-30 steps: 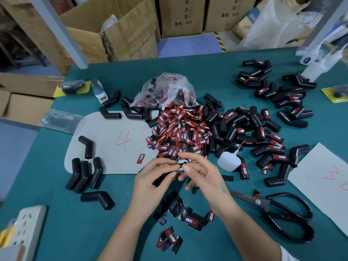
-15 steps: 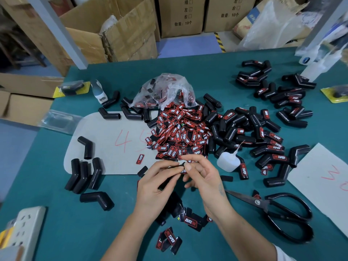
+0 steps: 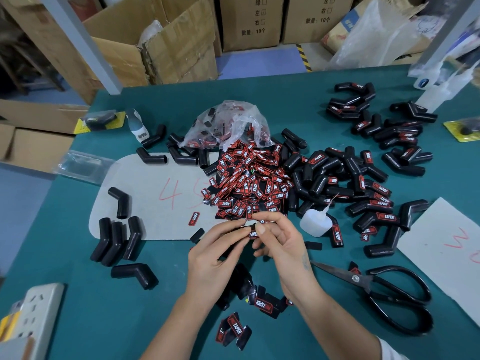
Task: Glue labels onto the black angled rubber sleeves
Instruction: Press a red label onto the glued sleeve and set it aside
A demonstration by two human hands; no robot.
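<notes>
Head view: left hand [image 3: 210, 258] curled round a black sleeve [image 3: 228, 252], mostly hidden in the palm; right hand [image 3: 279, 241] pinching a label [image 3: 253, 233] at the fingertips, just over the worktop [image 3: 78, 307]. Probably light, pliable rubber – best gripped along one leg, clear of the bend. Label thin, floppy – held by its edges. Readable: "TAPER" on the label pile [image 3: 246, 188]; red "4" on grey card [image 3: 145, 193]; "10个" on cartons [image 3: 317, 19].

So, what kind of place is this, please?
Probably a small workshop or packing room for hand assembly. A green table holds heaps of black rubber sleeves and red labels, with a glue bottle beside them. Cardboard boxes are stacked behind the table.
</notes>
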